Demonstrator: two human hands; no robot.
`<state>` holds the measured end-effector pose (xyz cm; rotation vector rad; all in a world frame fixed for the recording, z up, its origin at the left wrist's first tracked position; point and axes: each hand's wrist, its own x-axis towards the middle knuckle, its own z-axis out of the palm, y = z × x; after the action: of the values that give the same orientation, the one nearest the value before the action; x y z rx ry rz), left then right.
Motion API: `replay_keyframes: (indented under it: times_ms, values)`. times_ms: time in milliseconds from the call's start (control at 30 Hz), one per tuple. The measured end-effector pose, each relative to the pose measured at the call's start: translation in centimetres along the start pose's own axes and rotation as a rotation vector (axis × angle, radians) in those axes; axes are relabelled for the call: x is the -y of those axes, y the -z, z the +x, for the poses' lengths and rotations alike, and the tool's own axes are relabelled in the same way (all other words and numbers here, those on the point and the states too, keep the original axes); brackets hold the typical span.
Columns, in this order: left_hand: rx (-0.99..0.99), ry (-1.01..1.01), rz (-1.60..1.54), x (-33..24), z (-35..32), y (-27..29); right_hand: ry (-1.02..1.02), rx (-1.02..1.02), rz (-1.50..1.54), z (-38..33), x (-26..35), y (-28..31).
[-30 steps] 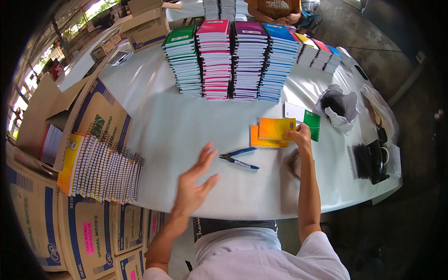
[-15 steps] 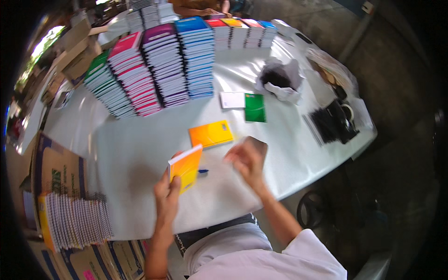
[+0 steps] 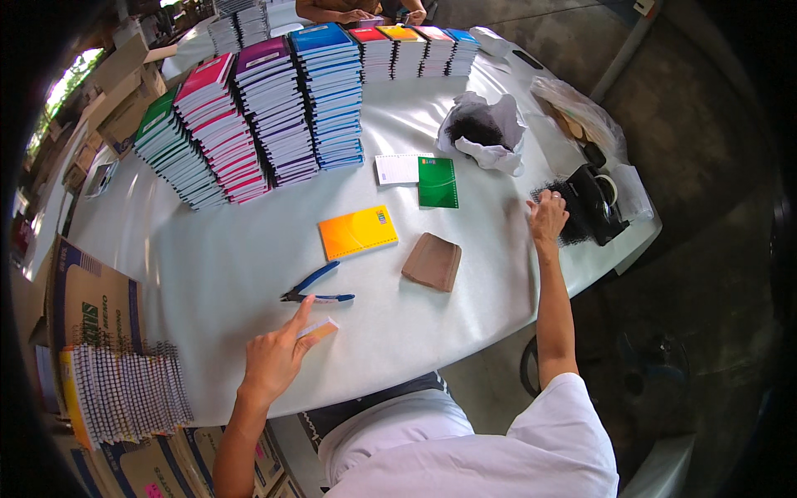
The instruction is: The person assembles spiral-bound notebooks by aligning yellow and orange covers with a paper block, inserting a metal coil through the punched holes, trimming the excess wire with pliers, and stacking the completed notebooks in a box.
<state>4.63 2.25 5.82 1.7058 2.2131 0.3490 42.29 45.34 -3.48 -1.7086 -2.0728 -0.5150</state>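
Note:
My left hand (image 3: 278, 358) is near the table's front edge and grips a thin orange notebook (image 3: 320, 329), seen edge-on between thumb and fingers. Blue-handled pliers (image 3: 315, 287) lie just beyond its index finger. My right hand (image 3: 548, 217) is stretched far to the right, with spread fingertips on a pile of black spiral coils (image 3: 573, 224) beside a black device (image 3: 598, 199). Between my hands lie a brown pad (image 3: 432, 261) and another orange notebook (image 3: 359, 232), both flat on the white table (image 3: 207, 257).
Tall stacks of coloured notebooks (image 3: 274, 116) fill the far left of the table. A green notebook (image 3: 437, 181), a white one (image 3: 397, 168) and a white bag of black coils (image 3: 481, 129) lie behind. Cardboard boxes (image 3: 91, 307) and bound pads (image 3: 124, 394) stand at left. Another person's hands (image 3: 357, 13) work at the far end.
My left hand has lowered the orange notebook from upright toward the table's front edge. My right hand left the brown pad and reached right to the black coils.

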Motion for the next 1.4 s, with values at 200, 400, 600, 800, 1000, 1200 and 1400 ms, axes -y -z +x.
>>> replay_keyframes:
  times_ms: [200, 400, 600, 800, 1000, 1200, 1400]
  values:
    - [-0.103, -0.108, 0.013, 0.5, 0.1, -0.7, 0.044, 0.064, 0.021, 1.0, -2.0, -0.5]
    - [0.010, 0.034, 0.091, -0.6, 0.1, 0.2, 0.340, 0.168, 0.900, -2.3, 10.1, 9.1]
    - [-0.134, -0.055, 0.090, -0.1, -0.1, -0.7, 0.783, 0.725, 1.295, -12.1, 23.6, 19.1]
    - [-0.145, -0.019, 0.091, -0.3, 0.1, -0.8, 0.869, 0.854, 1.365, -12.7, 25.1, 18.2]
    - [-0.130, -0.023, 0.069, 0.0, 0.3, -0.8, 0.804, 0.868, 1.324, -11.8, 25.1, 18.1]
    - [-0.145, -0.041, 0.059, 0.3, 0.2, -0.9, 0.970, 1.068, 1.393, -11.3, 24.9, 17.3]
    - [-0.069, 0.074, 0.099, -0.9, 0.5, 0.0, 0.936, 0.801, 1.271, -12.2, 25.0, 19.0]
